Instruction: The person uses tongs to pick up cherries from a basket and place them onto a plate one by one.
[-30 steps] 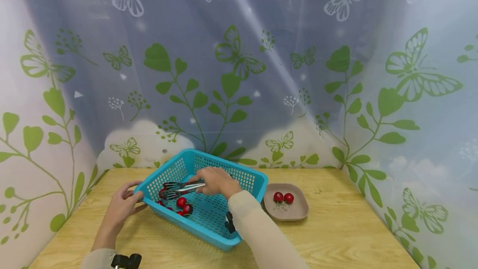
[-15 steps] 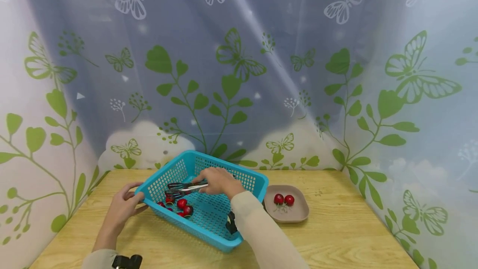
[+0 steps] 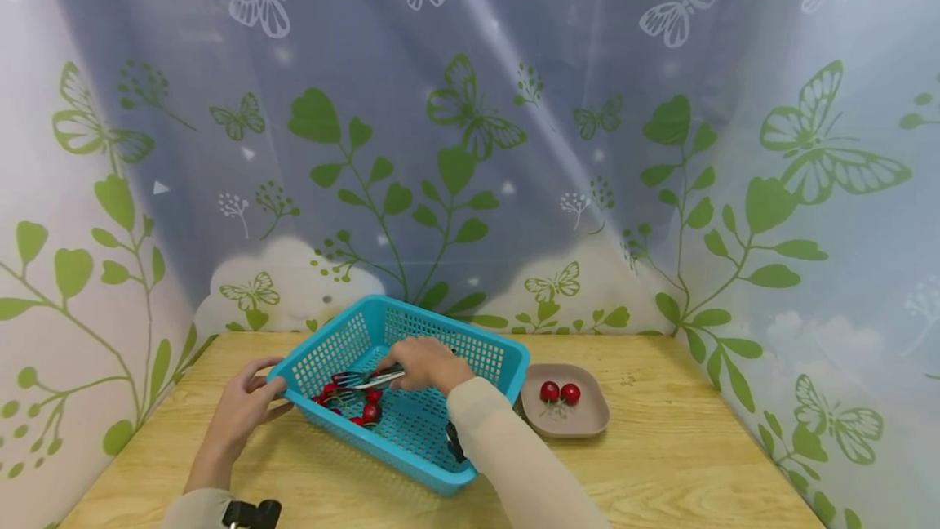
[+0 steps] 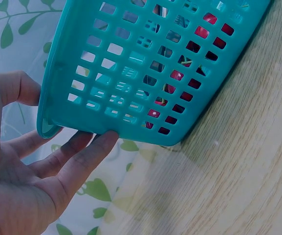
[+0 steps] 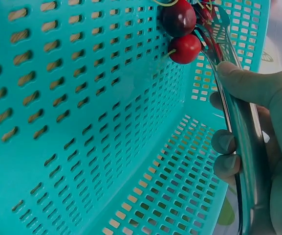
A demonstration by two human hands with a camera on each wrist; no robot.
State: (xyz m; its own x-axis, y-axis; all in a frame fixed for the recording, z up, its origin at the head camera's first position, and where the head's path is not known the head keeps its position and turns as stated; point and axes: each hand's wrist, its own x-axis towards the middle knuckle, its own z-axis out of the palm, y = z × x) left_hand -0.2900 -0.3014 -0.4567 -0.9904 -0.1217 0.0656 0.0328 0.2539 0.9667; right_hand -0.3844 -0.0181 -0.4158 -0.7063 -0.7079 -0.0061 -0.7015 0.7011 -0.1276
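Note:
In the head view, my left hand (image 3: 241, 411) grips the left corner of a blue perforated plastic basket (image 3: 411, 464). The left wrist view shows its fingers (image 4: 82, 164) at the rim and side of the basket. My right hand (image 3: 426, 363) reaches inside and holds metal tongs (image 5: 250, 161), with the thumb along one arm. The tongs' tips are down among red cherries (image 5: 185, 49) with green stems, at the left end of the basket. Whether a cherry sits between the tips is hard to tell.
Right of the basket, a beige square dish (image 3: 587, 423) holds two red cherries (image 3: 560, 392) with stems. Both stand on a wooden table (image 3: 661, 464). A curtain printed with leaves and butterflies (image 3: 470, 186) hangs behind and at both sides.
The tongs' tips have moved slightly right and drawn closer together among the cherries, and some cherries have shifted. My left hand stays at the basket's corner.

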